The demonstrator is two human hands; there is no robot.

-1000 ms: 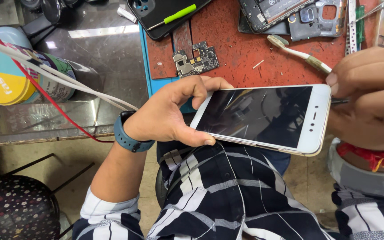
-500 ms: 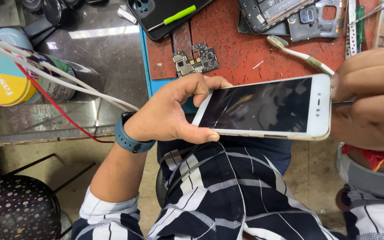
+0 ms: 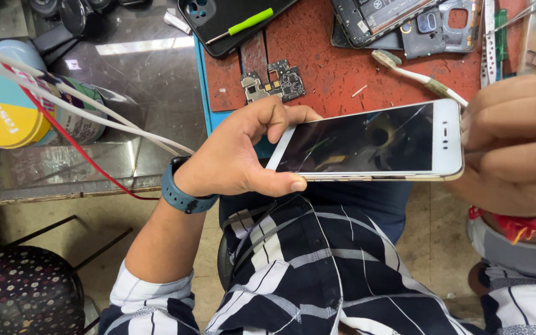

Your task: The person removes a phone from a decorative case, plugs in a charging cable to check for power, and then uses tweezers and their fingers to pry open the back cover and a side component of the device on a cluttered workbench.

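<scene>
- Fingers of my left hand (image 3: pixel 237 155) are clamped on the white smartphone (image 3: pixel 367 144), thumb under its near long edge and fingertips curled over the far corner, so it hangs level above my lap, just off the bench edge.
- My right hand (image 3: pixel 516 146) is closed at the phone's earpiece end; it seems to pinch something thin against that short edge, though what it holds I cannot tell.
- Cracks already run across the dark glass, so I judge any twist between my two hands could spread them or flake shards loose.
- Nothing supports the phone from below; if my thumb slips, it drops to the floor past my striped shirt (image 3: pixel 317 273).
- The red work mat (image 3: pixel 336 74) lies just beyond, crowded with a small circuit board (image 3: pixel 274 84), a toothbrush (image 3: pixel 417 77) and an opened phone chassis (image 3: pixel 404 22).
- Open room is toward me and downward; white and red cables (image 3: pixel 94 124) cross to my left, near the wrist with the blue watch (image 3: pixel 178 192).
</scene>
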